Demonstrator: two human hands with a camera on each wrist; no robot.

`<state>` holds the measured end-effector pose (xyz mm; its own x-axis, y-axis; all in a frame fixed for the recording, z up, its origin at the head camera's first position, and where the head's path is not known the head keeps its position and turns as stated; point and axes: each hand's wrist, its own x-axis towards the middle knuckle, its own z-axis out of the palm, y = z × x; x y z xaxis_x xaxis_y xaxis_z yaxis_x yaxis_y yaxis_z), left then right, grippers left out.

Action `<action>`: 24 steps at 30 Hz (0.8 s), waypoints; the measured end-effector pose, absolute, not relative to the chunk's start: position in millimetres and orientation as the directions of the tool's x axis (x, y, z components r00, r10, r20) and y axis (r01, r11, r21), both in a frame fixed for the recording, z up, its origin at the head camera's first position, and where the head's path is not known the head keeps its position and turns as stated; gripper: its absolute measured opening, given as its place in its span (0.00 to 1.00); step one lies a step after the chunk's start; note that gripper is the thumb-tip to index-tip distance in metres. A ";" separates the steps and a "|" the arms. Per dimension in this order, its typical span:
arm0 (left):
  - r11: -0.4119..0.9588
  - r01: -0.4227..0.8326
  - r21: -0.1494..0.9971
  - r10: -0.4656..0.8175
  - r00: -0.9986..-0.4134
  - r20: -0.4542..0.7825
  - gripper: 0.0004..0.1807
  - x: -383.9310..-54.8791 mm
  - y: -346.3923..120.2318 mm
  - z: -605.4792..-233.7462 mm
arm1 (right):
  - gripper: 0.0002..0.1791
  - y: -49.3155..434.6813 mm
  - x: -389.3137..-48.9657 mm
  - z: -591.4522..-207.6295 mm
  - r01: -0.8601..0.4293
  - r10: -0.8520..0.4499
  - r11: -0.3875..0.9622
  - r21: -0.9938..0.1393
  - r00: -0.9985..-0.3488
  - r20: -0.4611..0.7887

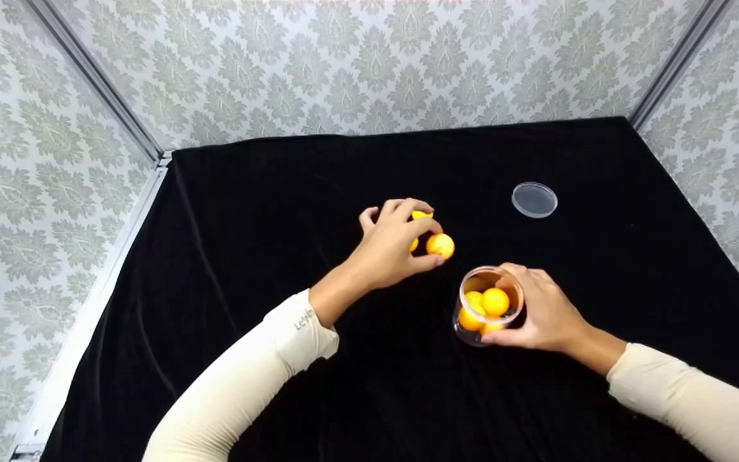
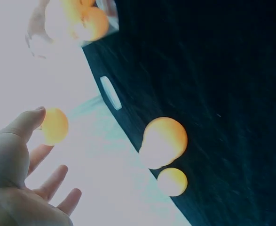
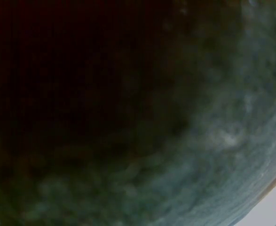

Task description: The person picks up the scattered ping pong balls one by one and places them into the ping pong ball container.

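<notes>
My left hand (image 1: 390, 249) pinches an orange ping-pong ball (image 1: 440, 246) between thumb and index finger; the left wrist view shows the same ball (image 2: 55, 126) with the other fingers spread apart. Beyond that hand, partly hidden by it in the head view, more orange balls (image 2: 172, 181) lie on the black cloth. My right hand (image 1: 546, 314) grips a clear round jar (image 1: 464, 333) from its right side. Its open mouth faces up, tilted slightly, and several orange balls (image 1: 495, 301) sit inside. The right wrist view is dark and blurred, so no hold shows there.
A clear round lid (image 1: 534, 199) lies flat on the black cloth (image 1: 280, 192), behind and right of the jar. Patterned wall panels (image 1: 376, 64) with metal edge strips (image 1: 97, 80) stand along the back and sides of the table.
</notes>
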<state>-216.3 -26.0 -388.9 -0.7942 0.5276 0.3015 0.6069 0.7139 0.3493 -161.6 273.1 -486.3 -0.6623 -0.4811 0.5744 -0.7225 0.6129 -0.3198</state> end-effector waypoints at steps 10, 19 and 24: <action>0.647 0.690 0.323 0.593 -0.722 0.355 0.19 -191.3 -8.1 -372.2 | 0.58 272.5 -162.2 -486.1 -0.724 -0.489 0.611 -0.319 -0.663 0.567; 0.609 0.730 0.310 0.632 -0.683 0.366 0.20 -178.2 4.6 -371.2 | 0.56 272.9 -162.8 -486.2 -0.727 -0.493 0.608 -0.318 -0.661 0.566; 0.602 0.741 0.296 0.654 -0.671 0.349 0.20 -172.9 13.2 -373.5 | 0.56 273.5 -163.1 -486.3 -0.733 -0.495 0.604 -0.313 -0.653 0.573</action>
<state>-172.9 13.2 -373.5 -0.6708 0.6544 0.3490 0.7414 0.6020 0.2964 -163.1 273.5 -486.3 -0.6532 -0.4945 0.5733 -0.7325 0.6044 -0.3133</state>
